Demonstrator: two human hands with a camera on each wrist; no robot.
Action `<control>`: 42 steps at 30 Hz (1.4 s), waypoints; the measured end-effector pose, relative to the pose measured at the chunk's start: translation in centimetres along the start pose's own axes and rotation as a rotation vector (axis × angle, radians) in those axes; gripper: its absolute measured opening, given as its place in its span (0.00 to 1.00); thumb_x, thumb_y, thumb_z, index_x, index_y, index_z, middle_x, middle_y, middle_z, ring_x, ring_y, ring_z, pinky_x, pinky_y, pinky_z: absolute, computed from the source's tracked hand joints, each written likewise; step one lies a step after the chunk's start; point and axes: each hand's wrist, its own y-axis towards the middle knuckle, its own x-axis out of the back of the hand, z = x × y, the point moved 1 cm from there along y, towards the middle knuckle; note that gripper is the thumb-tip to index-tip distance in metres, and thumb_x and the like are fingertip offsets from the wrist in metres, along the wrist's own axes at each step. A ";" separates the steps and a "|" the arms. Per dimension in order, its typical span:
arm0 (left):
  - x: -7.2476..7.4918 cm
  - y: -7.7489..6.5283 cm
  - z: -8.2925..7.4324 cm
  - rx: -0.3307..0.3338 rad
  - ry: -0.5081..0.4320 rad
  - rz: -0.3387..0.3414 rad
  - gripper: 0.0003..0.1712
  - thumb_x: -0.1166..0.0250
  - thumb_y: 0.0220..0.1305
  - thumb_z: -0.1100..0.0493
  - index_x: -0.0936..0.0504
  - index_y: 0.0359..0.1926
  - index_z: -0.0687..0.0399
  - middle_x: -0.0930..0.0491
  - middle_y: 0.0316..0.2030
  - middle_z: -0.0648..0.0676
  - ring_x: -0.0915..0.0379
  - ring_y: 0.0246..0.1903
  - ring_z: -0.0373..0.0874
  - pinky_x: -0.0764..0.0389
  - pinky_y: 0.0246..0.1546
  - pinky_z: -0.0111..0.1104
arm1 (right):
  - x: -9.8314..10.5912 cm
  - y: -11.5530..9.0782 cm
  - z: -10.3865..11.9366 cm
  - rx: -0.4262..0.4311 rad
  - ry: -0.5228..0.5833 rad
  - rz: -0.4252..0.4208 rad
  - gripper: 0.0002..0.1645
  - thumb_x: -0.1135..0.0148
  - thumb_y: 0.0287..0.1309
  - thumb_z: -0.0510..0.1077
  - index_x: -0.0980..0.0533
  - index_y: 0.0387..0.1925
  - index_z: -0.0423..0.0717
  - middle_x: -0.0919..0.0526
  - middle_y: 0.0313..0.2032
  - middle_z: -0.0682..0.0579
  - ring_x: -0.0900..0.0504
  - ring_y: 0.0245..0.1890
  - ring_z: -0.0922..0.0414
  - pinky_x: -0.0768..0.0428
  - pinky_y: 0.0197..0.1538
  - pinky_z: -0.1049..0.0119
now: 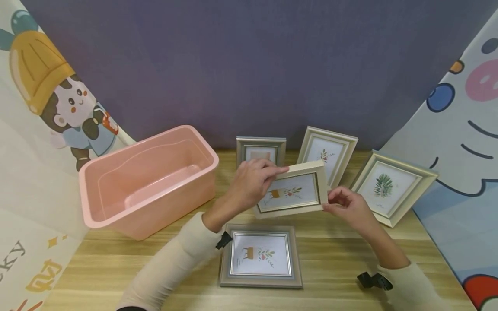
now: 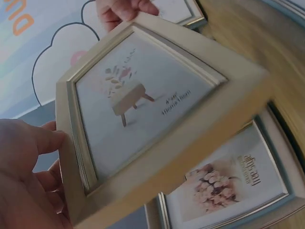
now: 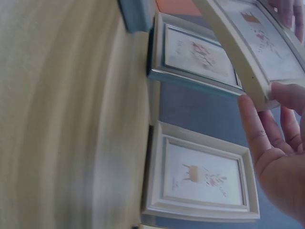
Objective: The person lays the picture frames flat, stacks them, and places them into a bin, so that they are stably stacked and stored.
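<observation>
A cream picture frame [image 1: 289,190] with a stool-and-leaves print is held above the table, tilted on its side. My left hand [image 1: 254,181] grips its upper long edge, the thumb [image 2: 45,143] lying on the front border in the left wrist view. At the frame's lower right corner my right hand [image 1: 352,209] pinches the border between thumb and fingers; the right wrist view shows this thumb [image 3: 286,95] on the front. Below the held frame, a grey-brown picture frame [image 1: 260,257] lies on the table. Behind it stands a grey-silver frame [image 1: 260,141], partly hidden by my left hand.
A pink plastic bin [image 1: 149,181] stands at the left on the wooden table [image 1: 334,268]. A cream frame [image 1: 328,149] stands at the back, and a gold-toned frame [image 1: 394,188] with a green leaf print leans at the right. A dark blue-grey panel [image 1: 233,69] rises behind.
</observation>
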 end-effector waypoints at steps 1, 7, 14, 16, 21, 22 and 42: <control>0.1 0.0 -0.1 0.002 0.019 0.003 0.19 0.41 0.73 0.61 0.14 0.57 0.36 0.14 0.47 0.48 0.20 0.52 0.47 0.26 0.37 0.35 | -0.2 0.0 -0.1 -0.003 -0.013 0.004 0.11 0.30 0.58 0.31 0.26 0.38 0.33 0.20 0.39 0.64 0.15 0.39 0.68 0.14 0.38 0.73; 0.6 -0.1 -0.5 -0.047 0.146 0.018 0.25 0.27 0.61 0.59 0.15 0.58 0.32 0.15 0.48 0.46 0.23 0.57 0.47 0.24 0.42 0.36 | -1.4 0.1 -0.6 0.005 -0.081 0.049 0.09 0.31 0.59 0.31 0.25 0.36 0.36 0.19 0.35 0.57 0.16 0.39 0.70 0.15 0.37 0.72; 0.5 -0.2 -0.6 -0.107 0.213 -0.043 0.31 0.21 0.49 0.58 0.15 0.56 0.31 0.15 0.47 0.44 0.23 0.52 0.45 0.26 0.41 0.36 | -2.4 0.2 -1.0 0.063 -0.108 0.053 0.09 0.30 0.57 0.30 0.24 0.34 0.37 0.19 0.35 0.45 0.16 0.38 0.69 0.14 0.39 0.72; 0.5 -0.3 -0.5 -0.113 0.214 -0.059 0.32 0.20 0.48 0.58 0.14 0.56 0.32 0.15 0.46 0.44 0.23 0.52 0.46 0.26 0.41 0.37 | -2.6 0.2 -1.0 0.074 -0.109 0.052 0.08 0.30 0.58 0.30 0.24 0.34 0.37 0.19 0.36 0.43 0.15 0.38 0.69 0.14 0.40 0.72; 0.4 -0.4 -0.4 -0.117 0.220 -0.083 0.29 0.25 0.53 0.64 0.13 0.54 0.32 0.14 0.45 0.44 0.22 0.50 0.46 0.26 0.39 0.38 | -2.5 0.3 -1.0 0.094 -0.108 0.023 0.07 0.31 0.58 0.29 0.21 0.37 0.35 0.17 0.38 0.45 0.15 0.39 0.69 0.14 0.42 0.73; 0.4 -0.4 -0.4 -0.118 0.221 -0.085 0.29 0.27 0.54 0.66 0.13 0.54 0.31 0.14 0.45 0.44 0.22 0.50 0.46 0.27 0.39 0.38 | -2.5 0.4 -1.0 0.103 -0.091 0.013 0.07 0.32 0.58 0.28 0.21 0.39 0.34 0.16 0.38 0.47 0.15 0.38 0.69 0.13 0.41 0.73; -0.2 -0.7 -0.6 -0.117 0.198 -0.020 0.30 0.23 0.50 0.64 0.14 0.54 0.33 0.14 0.46 0.45 0.23 0.48 0.45 0.28 0.39 0.34 | -2.1 1.4 1.6 0.396 0.223 -0.078 0.40 0.44 0.50 0.11 0.35 0.67 0.24 0.14 0.46 0.56 0.13 0.43 0.65 0.13 0.39 0.72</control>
